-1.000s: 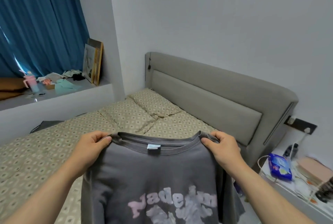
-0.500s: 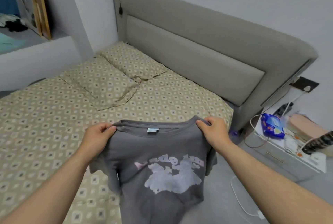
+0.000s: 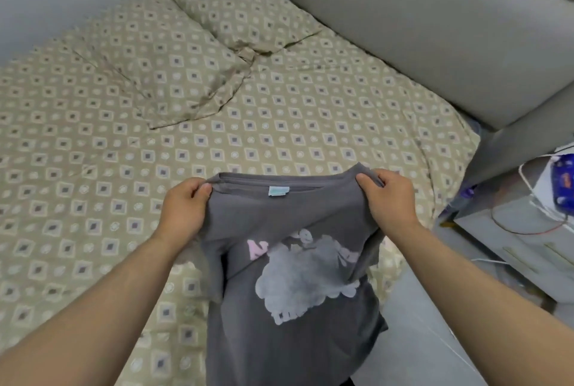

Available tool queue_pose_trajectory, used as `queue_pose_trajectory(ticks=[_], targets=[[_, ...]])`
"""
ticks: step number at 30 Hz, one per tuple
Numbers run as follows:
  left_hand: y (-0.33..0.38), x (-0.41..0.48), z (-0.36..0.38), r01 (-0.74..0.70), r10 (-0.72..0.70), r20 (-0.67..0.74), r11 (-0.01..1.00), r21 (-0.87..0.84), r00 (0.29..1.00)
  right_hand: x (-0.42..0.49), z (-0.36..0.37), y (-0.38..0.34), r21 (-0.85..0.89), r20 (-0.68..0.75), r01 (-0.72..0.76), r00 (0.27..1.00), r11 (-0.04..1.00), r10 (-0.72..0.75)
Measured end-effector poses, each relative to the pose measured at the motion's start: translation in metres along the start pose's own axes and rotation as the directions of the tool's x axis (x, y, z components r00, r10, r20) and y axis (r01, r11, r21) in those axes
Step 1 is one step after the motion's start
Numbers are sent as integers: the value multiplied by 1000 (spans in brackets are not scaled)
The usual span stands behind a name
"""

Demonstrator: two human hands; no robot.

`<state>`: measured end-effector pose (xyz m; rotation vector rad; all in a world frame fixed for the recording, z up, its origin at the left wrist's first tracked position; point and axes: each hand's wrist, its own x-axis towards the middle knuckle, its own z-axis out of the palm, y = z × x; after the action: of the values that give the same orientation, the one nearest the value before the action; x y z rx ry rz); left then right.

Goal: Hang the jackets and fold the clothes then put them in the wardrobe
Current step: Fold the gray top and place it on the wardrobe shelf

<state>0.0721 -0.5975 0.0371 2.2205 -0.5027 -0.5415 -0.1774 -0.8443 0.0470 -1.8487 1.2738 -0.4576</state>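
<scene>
Nearest, below the fingers, the grey T-shirt [image 3: 289, 323] hangs in the air with its print toward the camera; its body is creased on a slant and its hem runs out of view at the bottom edge; it lies on nothing yet. Up at the shoulders the left hand [image 3: 183, 208] pinches one end of the neckline, thumb on the near face and the other fingers curled behind the cloth; the right hand [image 3: 388, 199] grasps the other end, knuckles bunched over a fold; between the two grips the collar runs fairly taut, with a pale label [image 3: 278, 191] at its middle.

By my reading the step in hand is laying the shirt flat for folding. It should go best if both hands carry the collar forward at one level; the hem should touch down first, then the shoulders, so the slanting crease pulls out; even tension between the grips should stop the neckline from sagging.

Just beyond the fingertips spreads the patterned bed sheet [image 3: 279, 137]; farther beyond lie two pillows [image 3: 161, 75]; past those stands the grey headboard [image 3: 419, 28]. Well to the right of the right hand sits a nightstand [image 3: 512, 230] with trailing cables; the shirt's sleeve is best kept apart from it.
</scene>
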Motion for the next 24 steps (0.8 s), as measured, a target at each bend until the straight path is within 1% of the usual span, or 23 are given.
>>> queue_pose_trajectory(ticks=[3, 6, 8, 10, 12, 15, 16, 17, 20, 21, 22, 24], targets=[[-33, 45, 38, 39, -39, -2, 997, 72, 999, 50, 42, 34, -89, 24, 31, 999, 995, -29], [-60, 95, 72, 31, -20, -74, 988, 152, 997, 91, 79, 71, -162, 33, 72, 997, 984, -68], [-76, 127, 98, 52, -31, -119, 983, 177, 992, 112, 104, 98, -187, 123, 125, 987, 974, -103], [-93, 154, 125, 82, -58, -104, 968, 239, 993, 130, 131, 127, -248, 220, 196, 965, 949, -142], [-113, 171, 150, 110, -87, -91, 951, 289, 992, 146, 155, 153, -312, 273, 199, 955, 929, -113], [-139, 187, 178, 178, -136, -136, 910, 374, 981, 171, 183, 178, -329, 258, 172, 962, 929, -86], [-142, 194, 183, 180, -128, -149, 889, 422, 981, 181, 190, 181, -338, 247, 191, 963, 922, -109], [-142, 206, 185, 150, -87, -152, 865, 479, 985, 191, 195, 180, -356, 245, 241, 956, 903, -159], [-135, 262, 171, -22, 124, -120, 780, 626, 985, 239, 207, 162, -425, 247, 449, 893, 786, -377], [-129, 281, 163, -53, 165, -108, 745, 665, 980, 259, 208, 152, -440, 243, 494, 869, 750, -430], [-125, 302, 159, -66, 187, -101, 719, 692, 977, 282, 213, 143, -448, 246, 518, 855, 729, -457], [-123, 332, 158, -49, 189, -116, 693, 719, 975, 321, 225, 129, -478, 279, 535, 845, 697, -457]])
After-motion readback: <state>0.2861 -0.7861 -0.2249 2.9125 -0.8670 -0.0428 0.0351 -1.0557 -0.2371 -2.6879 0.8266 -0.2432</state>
